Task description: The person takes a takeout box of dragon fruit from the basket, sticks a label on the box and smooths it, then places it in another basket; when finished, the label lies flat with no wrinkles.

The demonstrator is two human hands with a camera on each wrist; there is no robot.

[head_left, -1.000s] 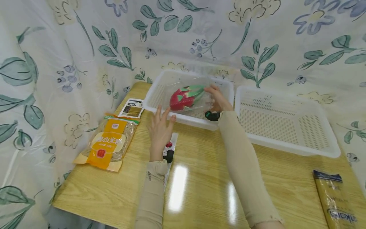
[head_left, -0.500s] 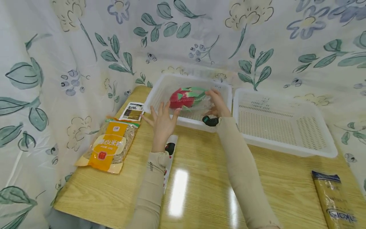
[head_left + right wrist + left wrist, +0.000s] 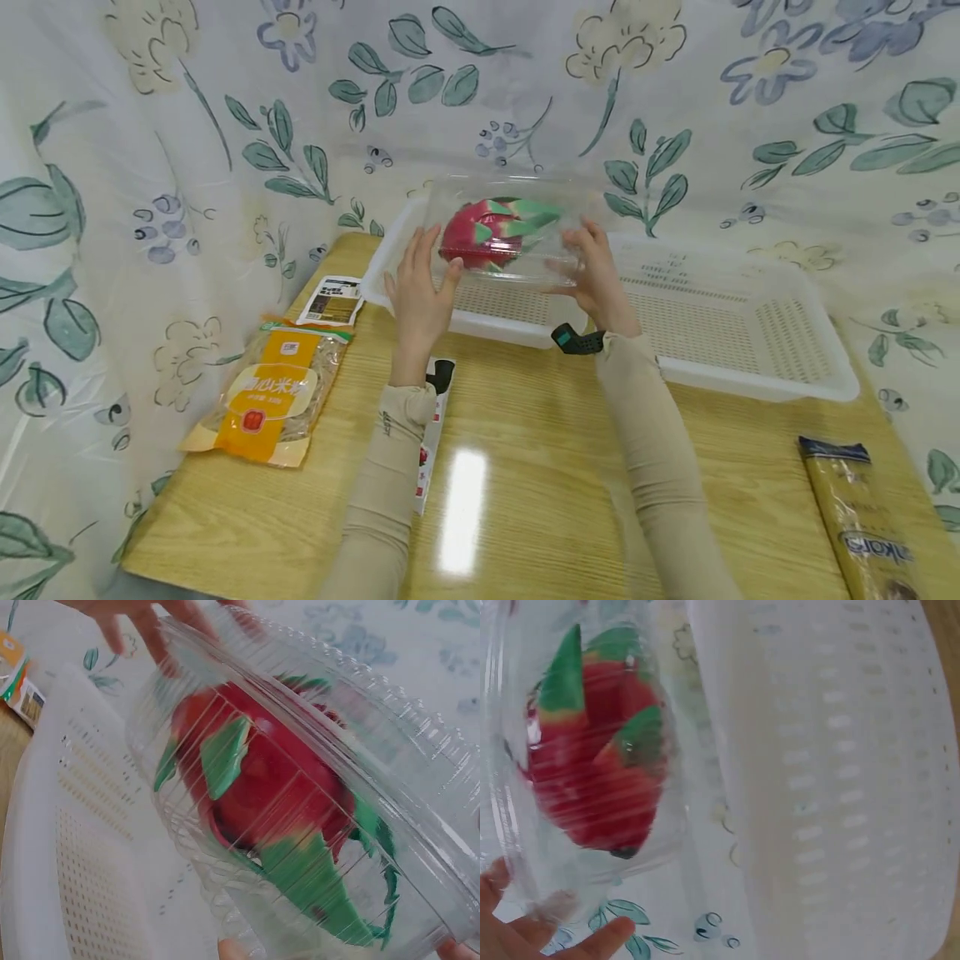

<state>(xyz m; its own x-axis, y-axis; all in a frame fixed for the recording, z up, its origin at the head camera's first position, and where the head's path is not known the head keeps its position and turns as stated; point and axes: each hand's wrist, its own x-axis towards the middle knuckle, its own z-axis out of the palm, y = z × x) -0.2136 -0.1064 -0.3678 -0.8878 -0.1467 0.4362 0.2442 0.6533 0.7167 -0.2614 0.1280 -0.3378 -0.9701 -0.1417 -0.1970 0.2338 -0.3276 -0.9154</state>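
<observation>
Clear plastic clamshell box (image 3: pixel 504 236) with a red-and-green dragon fruit (image 3: pixel 487 233) inside is being held above the left white basket (image 3: pixel 390 279). Left hand (image 3: pixel 420 296) and right hand (image 3: pixel 596 279) are both grasping its opposite ends.

Bright, tabletop glare, blurred wrist views
</observation>
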